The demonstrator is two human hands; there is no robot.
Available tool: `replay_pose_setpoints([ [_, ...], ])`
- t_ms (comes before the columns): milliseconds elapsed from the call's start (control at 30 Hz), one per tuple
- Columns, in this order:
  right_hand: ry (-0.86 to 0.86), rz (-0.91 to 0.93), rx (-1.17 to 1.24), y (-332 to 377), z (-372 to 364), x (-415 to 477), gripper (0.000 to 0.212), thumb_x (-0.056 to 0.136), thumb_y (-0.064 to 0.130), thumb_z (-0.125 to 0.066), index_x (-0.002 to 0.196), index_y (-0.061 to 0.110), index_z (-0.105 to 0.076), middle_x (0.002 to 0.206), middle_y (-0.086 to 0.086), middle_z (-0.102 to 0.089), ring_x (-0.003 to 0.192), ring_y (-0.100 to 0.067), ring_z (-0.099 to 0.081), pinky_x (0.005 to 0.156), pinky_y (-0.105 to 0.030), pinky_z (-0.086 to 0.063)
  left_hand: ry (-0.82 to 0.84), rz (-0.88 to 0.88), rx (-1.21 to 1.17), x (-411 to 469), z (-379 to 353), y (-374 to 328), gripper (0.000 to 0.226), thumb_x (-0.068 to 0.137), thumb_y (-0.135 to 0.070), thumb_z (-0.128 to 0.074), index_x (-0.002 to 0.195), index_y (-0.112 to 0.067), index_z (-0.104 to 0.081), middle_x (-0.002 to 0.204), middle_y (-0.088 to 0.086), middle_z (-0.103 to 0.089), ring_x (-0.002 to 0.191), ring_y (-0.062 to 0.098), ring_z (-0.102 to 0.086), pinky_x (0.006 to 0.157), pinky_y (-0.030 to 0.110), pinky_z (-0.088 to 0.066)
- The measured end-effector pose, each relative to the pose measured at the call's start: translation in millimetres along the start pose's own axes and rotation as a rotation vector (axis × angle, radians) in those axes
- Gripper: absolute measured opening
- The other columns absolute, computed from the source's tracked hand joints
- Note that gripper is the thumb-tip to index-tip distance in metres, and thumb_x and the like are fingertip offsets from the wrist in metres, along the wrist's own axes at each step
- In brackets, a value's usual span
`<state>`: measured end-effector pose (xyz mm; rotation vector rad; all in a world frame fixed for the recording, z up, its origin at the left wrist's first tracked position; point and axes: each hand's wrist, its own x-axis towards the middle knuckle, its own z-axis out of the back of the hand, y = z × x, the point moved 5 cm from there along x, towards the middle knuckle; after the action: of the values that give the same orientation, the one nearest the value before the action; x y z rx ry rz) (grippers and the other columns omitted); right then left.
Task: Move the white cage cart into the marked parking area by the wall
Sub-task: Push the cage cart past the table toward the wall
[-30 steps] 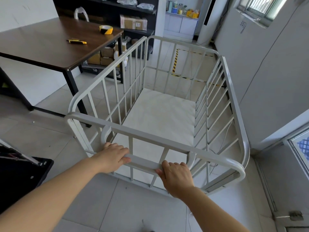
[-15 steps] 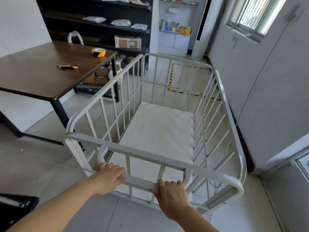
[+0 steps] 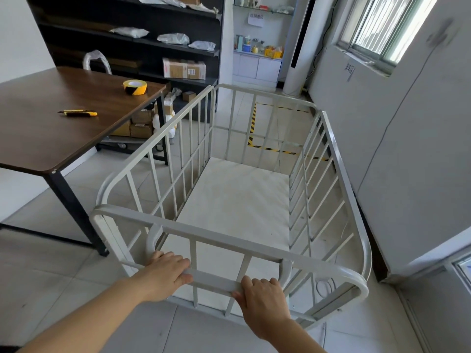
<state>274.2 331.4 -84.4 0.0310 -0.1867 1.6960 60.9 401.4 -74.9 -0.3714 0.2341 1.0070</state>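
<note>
White cage cart (image 3: 237,200) sits mid-floor, nose toward the taped parking area (image 3: 277,128) at twelve o'clock; left hand (image 3: 165,275) and right hand (image 3: 262,301) fingers clench its handle bar (image 3: 216,278) to steer.

Matt white painted metal cart (image 3: 230,226), glossy wood-grain table (image 3: 51,128)

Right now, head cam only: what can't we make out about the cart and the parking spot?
- Wheels of the white cage cart: hidden under its deck.
- Marked parking area: seen only through the cart's bars; its right edge is hidden behind the right side rail.
- Wall sign: too small to read.
- Left hand and right hand on the handle bar: fingertips wrap out of view.
</note>
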Motion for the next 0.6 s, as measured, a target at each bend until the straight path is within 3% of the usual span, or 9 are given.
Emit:
replay_pose_setpoints([
  [167, -0.022, -0.003, -0.017, -7.2, -11.5, 44.7, 0.054, 0.095, 0.052, -0.010, 0.060, 0.030, -0.044, 0.040, 0.006, -0.044, 0.034, -0.013, -0.043, 0.050, -0.026, -0.028, 0.028, -0.018, 0.033, 40.2, 16.2, 20.8, 0.048, 0.094, -0.056, -0.016, 0.104, -0.022, -0.048, 0.100, -0.007, -0.049, 0.097, 0.013, -0.038, 0.091, 0.030, -0.023],
  [300, -0.031, -0.008, -0.019, -14.6, -17.1, 85.0, 0.055, 0.094, 0.053, -0.009, 0.059, 0.030, -0.045, 0.040, 0.007, -0.043, 0.034, -0.011, -0.042, 0.048, -0.025, -0.029, 0.020, -0.068, 0.012, 75.0, 31.7, 40.6, 0.082, 0.068, -0.079, 0.008, 0.099, -0.025, -0.045, 0.103, -0.006, -0.051, 0.099, 0.015, -0.041, 0.093, 0.032, -0.024],
  [400, -0.063, -0.013, -0.029, -19.4, -20.6, 116.6, 0.056, 0.094, 0.054, -0.010, 0.059, 0.030, -0.045, 0.040, 0.008, -0.044, 0.035, -0.011, -0.043, 0.050, -0.024, -0.025, 0.029, -0.074, 0.014, 101.4, 45.9, 54.9, 0.078, 0.069, -0.078, 0.011, 0.096, -0.027, -0.042, 0.101, -0.007, -0.049, 0.098, 0.014, -0.039, 0.096, 0.034, -0.025],
  [500, -0.082, -0.015, -0.041, -23.7, -22.1, 147.1, 0.056, 0.095, 0.054, -0.008, 0.059, 0.030, -0.045, 0.040, 0.007, -0.044, 0.034, -0.010, -0.044, 0.051, -0.023, -0.025, 0.067, -0.067, 0.017, 126.3, 58.6, 68.2, 0.048, 0.097, -0.057, -0.016, 0.106, -0.023, -0.048, 0.108, -0.004, -0.051, 0.103, 0.017, -0.041, 0.097, 0.035, -0.026],
  [600, -0.089, -0.025, -0.051, -28.6, -21.9, 174.4, 0.057, 0.095, 0.053, -0.009, 0.057, 0.030, -0.045, 0.040, 0.010, -0.043, 0.034, -0.009, -0.043, 0.050, -0.023, -0.024, 0.072, -0.080, 0.019, 150.1, 71.2, 80.3, 0.038, 0.100, -0.049, -0.023, 0.111, -0.023, -0.048, 0.109, -0.004, -0.051, 0.100, 0.016, -0.039, 0.096, 0.036, -0.025],
])
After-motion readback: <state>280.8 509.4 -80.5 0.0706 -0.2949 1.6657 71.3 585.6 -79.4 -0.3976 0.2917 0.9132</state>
